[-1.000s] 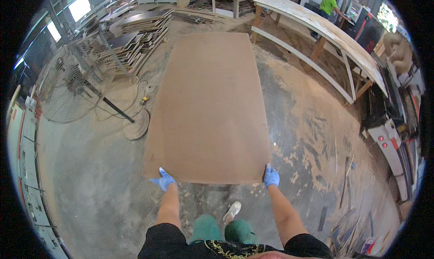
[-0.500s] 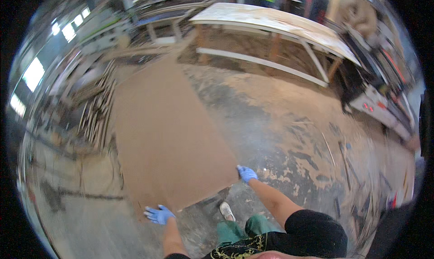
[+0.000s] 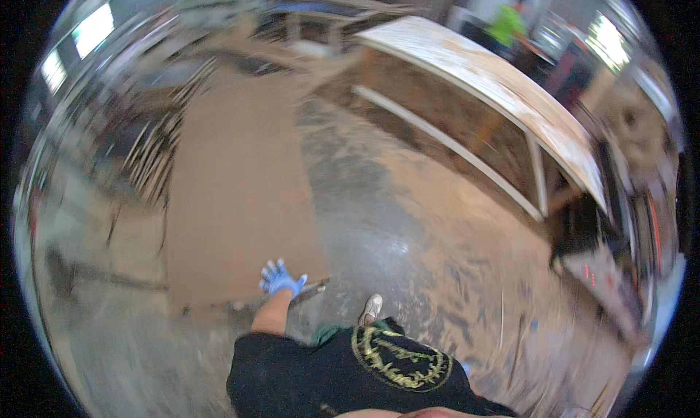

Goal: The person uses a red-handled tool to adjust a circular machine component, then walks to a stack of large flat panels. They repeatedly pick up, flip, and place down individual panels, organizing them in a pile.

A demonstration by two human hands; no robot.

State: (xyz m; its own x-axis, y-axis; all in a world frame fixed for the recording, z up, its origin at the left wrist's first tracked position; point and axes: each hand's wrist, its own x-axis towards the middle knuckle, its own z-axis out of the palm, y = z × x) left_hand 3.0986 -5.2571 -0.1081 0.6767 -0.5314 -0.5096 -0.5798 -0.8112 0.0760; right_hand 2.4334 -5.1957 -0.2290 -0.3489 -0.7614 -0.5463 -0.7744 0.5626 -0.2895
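One large brown board (image 3: 240, 184) extends ahead of and under the left hand (image 3: 281, 278), which is palm-down, fingers spread and unclenched, at its near edge; contact cannot be confirmed. Expect stiffness, considerable weight and possibly slippery faces; grip opposite edges. The shirt (image 3: 306, 374) nearly hides the right hand (image 3: 467, 369); its state cannot be told. Blur obscures the board's far end.

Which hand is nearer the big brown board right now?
Left. The left hand is spread over the near edge of the board; contact unclear. The right hand, barely visible, seems to be beside the black shirt, away from it.
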